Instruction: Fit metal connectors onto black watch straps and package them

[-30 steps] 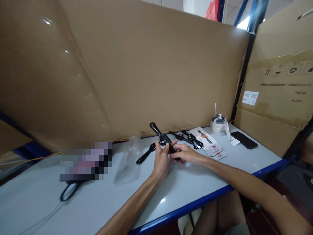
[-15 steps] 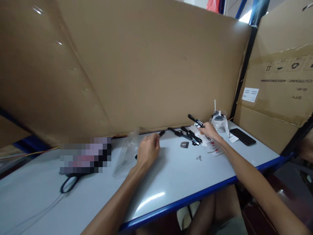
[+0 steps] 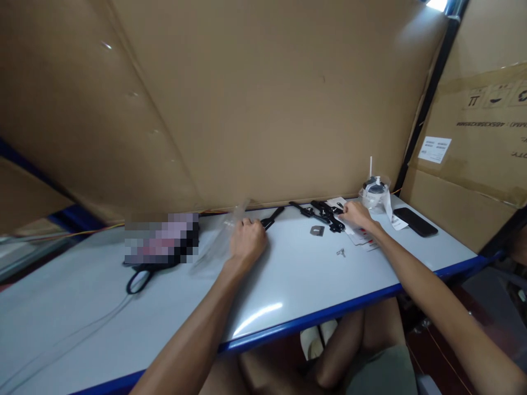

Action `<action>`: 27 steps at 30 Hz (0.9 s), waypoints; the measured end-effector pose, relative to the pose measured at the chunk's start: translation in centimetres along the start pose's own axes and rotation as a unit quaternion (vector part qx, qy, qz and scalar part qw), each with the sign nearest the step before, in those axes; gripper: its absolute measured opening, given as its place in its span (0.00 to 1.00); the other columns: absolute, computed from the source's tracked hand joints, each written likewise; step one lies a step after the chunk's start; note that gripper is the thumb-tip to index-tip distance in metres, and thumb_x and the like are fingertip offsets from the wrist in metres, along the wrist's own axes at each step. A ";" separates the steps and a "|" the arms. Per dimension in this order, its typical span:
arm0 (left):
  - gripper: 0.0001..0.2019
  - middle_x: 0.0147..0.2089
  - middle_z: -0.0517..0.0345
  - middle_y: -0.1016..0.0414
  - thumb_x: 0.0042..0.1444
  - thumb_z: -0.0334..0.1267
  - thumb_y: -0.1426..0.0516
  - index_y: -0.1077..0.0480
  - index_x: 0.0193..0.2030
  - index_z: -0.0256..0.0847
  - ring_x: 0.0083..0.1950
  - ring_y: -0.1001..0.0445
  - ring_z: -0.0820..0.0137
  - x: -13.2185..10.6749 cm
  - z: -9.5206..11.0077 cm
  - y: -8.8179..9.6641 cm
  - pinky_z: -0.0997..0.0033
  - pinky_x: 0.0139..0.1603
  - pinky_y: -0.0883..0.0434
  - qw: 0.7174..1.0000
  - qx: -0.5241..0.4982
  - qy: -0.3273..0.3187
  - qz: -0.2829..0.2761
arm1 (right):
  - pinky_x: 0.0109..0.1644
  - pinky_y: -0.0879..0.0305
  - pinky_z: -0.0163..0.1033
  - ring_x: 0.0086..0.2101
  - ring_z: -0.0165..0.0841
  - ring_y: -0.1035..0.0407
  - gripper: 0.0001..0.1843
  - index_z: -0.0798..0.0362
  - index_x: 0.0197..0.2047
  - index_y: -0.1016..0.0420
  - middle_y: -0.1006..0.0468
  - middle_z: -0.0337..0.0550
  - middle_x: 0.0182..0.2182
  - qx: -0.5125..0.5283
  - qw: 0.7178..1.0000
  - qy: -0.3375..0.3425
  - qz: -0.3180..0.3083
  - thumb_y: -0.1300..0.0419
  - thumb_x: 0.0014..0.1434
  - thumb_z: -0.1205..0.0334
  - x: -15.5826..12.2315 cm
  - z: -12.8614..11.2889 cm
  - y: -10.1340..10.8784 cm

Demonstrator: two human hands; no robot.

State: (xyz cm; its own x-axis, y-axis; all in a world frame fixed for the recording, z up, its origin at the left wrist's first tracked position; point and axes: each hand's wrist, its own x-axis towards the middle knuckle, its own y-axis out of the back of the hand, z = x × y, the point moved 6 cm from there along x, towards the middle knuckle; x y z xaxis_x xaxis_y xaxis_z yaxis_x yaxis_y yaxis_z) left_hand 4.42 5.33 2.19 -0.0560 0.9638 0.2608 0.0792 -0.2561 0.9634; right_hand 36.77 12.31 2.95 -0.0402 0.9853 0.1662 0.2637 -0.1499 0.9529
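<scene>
My left hand (image 3: 249, 241) is wrapped round a black spokeshave (image 3: 275, 215), whose handle sticks out to the upper right; the palm hides its other end. Beside that hand lies a clear plastic bag (image 3: 216, 244). At the right, my right hand (image 3: 357, 215) pinches the end of another black spokeshave (image 3: 340, 225), low over the pile. More black spokeshaves (image 3: 307, 211) lie to its left, partly overlapping. A flat grey metal blade (image 3: 317, 231) and small silver screws (image 3: 341, 252) rest on the table in front of the pile.
Printed papers (image 3: 362, 238) lie under my right hand. Behind it stands a plastic-wrapped cup with a straw (image 3: 374, 189), near a black phone (image 3: 415, 221). A blurred dark pouch with a loop (image 3: 140, 281) is at the left. Cardboard (image 3: 267, 99) walls the table's back.
My right hand has lowered the spokeshave it held up onto the pile. The handle in my left hand has turned and shows more. The camera view has shifted slightly.
</scene>
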 end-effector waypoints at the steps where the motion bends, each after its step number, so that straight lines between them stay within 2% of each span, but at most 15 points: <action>1: 0.23 0.52 0.25 0.25 0.66 0.36 0.56 0.25 0.52 0.24 0.56 0.28 0.44 0.0 -0.1 -0.3 0.54 0.53 0.33 1.000 -0.002 -0.001 -0.006 | 0.37 0.40 0.34 0.42 0.40 0.24 0.11 0.54 0.40 0.17 0.16 0.51 0.40 -0.007 1.000 0.006 -0.003 0.33 0.56 0.57 -0.1 -0.1 0.0; 5: 0.23 0.53 0.24 0.26 0.65 0.37 0.56 0.24 0.50 0.25 0.55 0.28 0.41 0.0 -0.5 -1.1 0.53 0.50 0.32 1.000 -0.002 0.008 -0.018 | 0.42 0.38 0.36 0.46 0.42 0.24 0.11 0.55 0.42 0.16 0.16 0.55 0.44 -0.034 0.999 0.015 0.001 0.36 0.59 0.60 -0.6 -0.4 0.6; 7: 0.23 0.54 0.24 0.26 0.65 0.37 0.56 0.24 0.52 0.25 0.55 0.27 0.41 0.2 -0.7 -1.4 0.52 0.50 0.32 1.000 0.000 0.015 -0.015 | 0.43 0.37 0.38 0.46 0.44 0.24 0.11 0.55 0.42 0.16 0.16 0.56 0.44 -0.044 0.999 0.012 0.026 0.39 0.61 0.62 -0.9 -0.8 1.3; 9: 0.23 0.54 0.24 0.26 0.65 0.36 0.55 0.26 0.54 0.24 0.55 0.26 0.41 0.4 -0.9 -1.6 0.53 0.50 0.31 1.000 -0.013 0.023 -0.012 | 0.42 0.38 0.38 0.45 0.43 0.24 0.11 0.54 0.42 0.16 0.16 0.55 0.43 -0.038 0.997 0.020 0.061 0.41 0.63 0.63 -1.3 -1.7 2.1; 11: 0.22 0.54 0.24 0.26 0.65 0.36 0.54 0.27 0.55 0.23 0.56 0.26 0.42 0.7 -1.1 -1.8 0.54 0.50 0.31 0.998 -0.040 0.036 -0.013 | 0.41 0.38 0.37 0.44 0.41 0.24 0.10 0.52 0.42 0.17 0.16 0.50 0.41 -0.008 0.995 0.060 0.074 0.41 0.64 0.62 -1.9 -3.1 2.4; 14: 0.20 0.54 0.24 0.25 0.64 0.37 0.52 0.26 0.53 0.26 0.57 0.25 0.44 1.2 -1.5 -2.2 0.56 0.50 0.30 0.993 -0.095 0.069 -0.025 | 0.41 0.38 0.37 0.41 0.40 0.24 0.10 0.51 0.44 0.18 0.16 0.47 0.40 0.018 0.988 0.149 0.024 0.37 0.63 0.57 -3.1 -6.0 1.3; 17: 0.18 0.52 0.26 0.23 0.63 0.36 0.50 0.25 0.51 0.29 0.54 0.23 0.45 1.4 -1.8 -2.5 0.57 0.46 0.30 0.983 -0.142 0.102 -0.048 | 0.42 0.37 0.40 0.42 0.45 0.24 0.16 0.54 0.47 0.18 0.17 0.53 0.40 -0.019 0.980 0.196 -0.021 0.35 0.62 0.51 -4.5 -7.9 -0.5; 20: 0.18 0.51 0.31 0.20 0.63 0.36 0.49 0.28 0.55 0.32 0.52 0.22 0.48 1.4 -1.8 -2.4 0.60 0.43 0.31 0.975 -0.179 0.117 -0.056 | 0.42 0.37 0.42 0.41 0.47 0.24 0.17 0.56 0.44 0.18 0.18 0.58 0.40 -0.040 0.978 0.195 -0.055 0.37 0.63 0.50 -5.2 -8.5 -1.7; 23: 0.18 0.52 0.35 0.20 0.62 0.34 0.48 0.28 0.56 0.35 0.54 0.22 0.51 1.4 -1.2 -2.3 0.62 0.46 0.31 0.972 -0.204 0.100 -0.055 | 0.41 0.37 0.44 0.41 0.49 0.24 0.14 0.57 0.41 0.18 0.18 0.59 0.39 -0.034 0.979 0.187 -0.068 0.37 0.63 0.53 -5.2 -8.3 -1.9; 27: 0.13 0.51 0.34 0.20 0.59 0.31 0.46 0.24 0.47 0.36 0.56 0.24 0.47 1.3 -0.6 -2.2 0.59 0.49 0.31 0.971 -0.211 0.096 -0.058 | 0.40 0.38 0.42 0.43 0.47 0.25 0.13 0.55 0.45 0.18 0.19 0.57 0.42 -0.020 0.978 0.198 -0.068 0.35 0.63 0.56 -4.7 -8.2 -1.7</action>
State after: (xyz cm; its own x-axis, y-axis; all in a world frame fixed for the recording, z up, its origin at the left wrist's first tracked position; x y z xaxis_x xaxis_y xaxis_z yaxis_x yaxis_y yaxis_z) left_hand 3.59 7.13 0.50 -0.2271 0.9669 0.1163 -0.3516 -0.1928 0.9161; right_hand 28.58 7.30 2.63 -0.4433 0.8889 0.1152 0.1918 -0.0315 0.9809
